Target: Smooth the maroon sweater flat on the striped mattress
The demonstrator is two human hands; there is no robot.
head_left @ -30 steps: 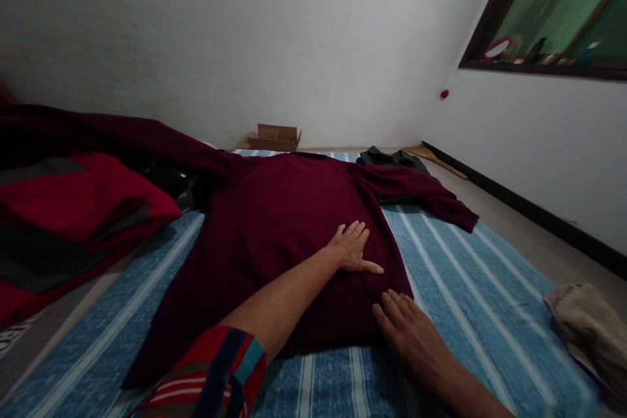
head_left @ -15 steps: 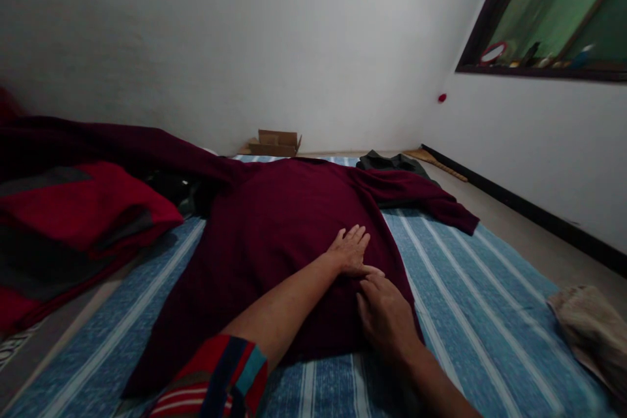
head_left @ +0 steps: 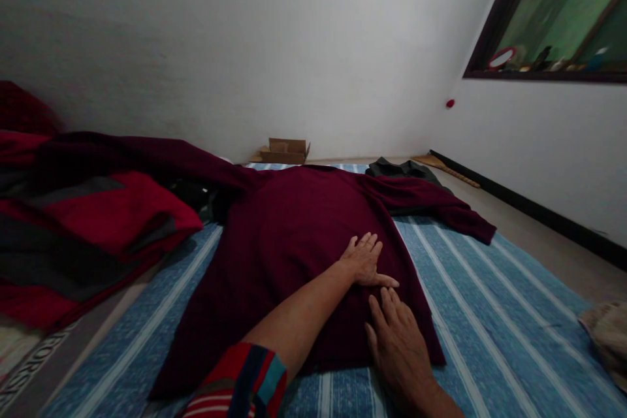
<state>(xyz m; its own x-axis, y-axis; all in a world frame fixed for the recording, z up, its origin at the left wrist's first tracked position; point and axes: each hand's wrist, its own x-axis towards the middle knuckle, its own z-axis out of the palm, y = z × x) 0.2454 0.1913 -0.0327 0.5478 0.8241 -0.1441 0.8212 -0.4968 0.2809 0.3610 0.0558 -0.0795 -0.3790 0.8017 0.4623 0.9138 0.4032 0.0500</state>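
A maroon long-sleeved sweater (head_left: 294,228) lies spread out with its hem toward me and both sleeves stretched sideways. My left hand (head_left: 365,261) rests flat on the lower right of the sweater's body, fingers spread. Just below it, my right hand (head_left: 396,336) lies on the sweater near the hem, palm down, with its fingers stretched forward and slightly apart. Its fingertips are close to the left thumb; whether they touch I cannot tell. Neither hand grips the cloth.
Beneath is a blue striped sheet (head_left: 441,274). Red and grey clothing (head_left: 132,222) is heaped at left, partly under a sleeve. A dark garment (head_left: 401,168) lies behind the right sleeve, a cardboard box (head_left: 284,151) by the wall, and a beige cloth (head_left: 607,336) at right.
My right hand's fingers have straightened out from a more bent, bunched pose. The left hand stays flat on the sweater. The whole view has shifted a little.
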